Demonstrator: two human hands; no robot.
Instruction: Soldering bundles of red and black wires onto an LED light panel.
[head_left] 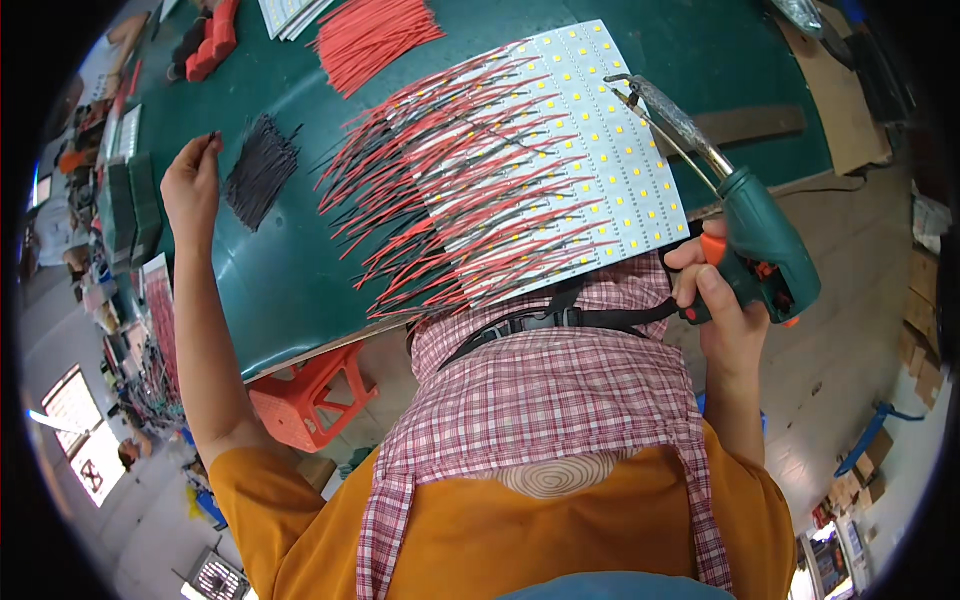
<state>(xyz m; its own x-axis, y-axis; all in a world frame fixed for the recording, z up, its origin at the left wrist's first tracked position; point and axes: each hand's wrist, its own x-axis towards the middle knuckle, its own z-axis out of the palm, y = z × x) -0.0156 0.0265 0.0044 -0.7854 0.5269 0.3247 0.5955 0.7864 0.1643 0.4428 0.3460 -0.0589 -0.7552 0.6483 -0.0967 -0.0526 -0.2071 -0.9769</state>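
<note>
My right hand [728, 300] grips a green soldering gun [768, 235] with an orange trigger. Its metal tube and thin feed arm point toward the upper right part of a white LED board [640, 185]. Rows of yellow LEDs cover the board. Many red and black wires [440, 190] lie across its left side and stick out past its edge. My left hand [195, 175] is raised at the left, fingertips pinched together; anything between them is too small to make out. Beside it, a pile of loose black wires [262, 172] lies on the green table [300, 285].
A bundle of red wires [375, 40] lies beyond the board, near a stack of white boards [290, 15]. A metal strip [745, 130] and cardboard [835, 100] are at the right. A red plastic stool [310, 405] stands below the table's front edge.
</note>
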